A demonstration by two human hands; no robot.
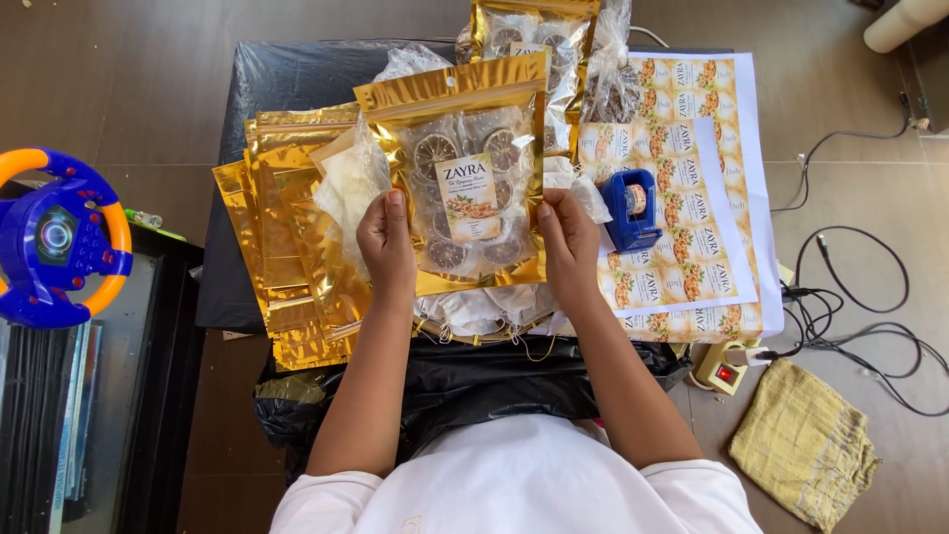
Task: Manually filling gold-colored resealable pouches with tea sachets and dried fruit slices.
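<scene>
I hold a gold pouch of dried citrus slices (465,188) upright between my left hand (388,240) and right hand (568,240), above the worktop (287,74). Empty gold pouches (287,227) lie left, a blue tape dispenser (630,208) on label sheets (692,148) right.

Both bare forearms rise from the bottom centre of the frame and lean slightly toward each other. The left hand (388,242) sits just left of centre, back toward the camera, fingers curled and thumb pointing up in a pinch. The right hand (566,242) mirrors it just right of centre, thumb up, fingers folded. The hands are level and held apart, wrists straight
</scene>
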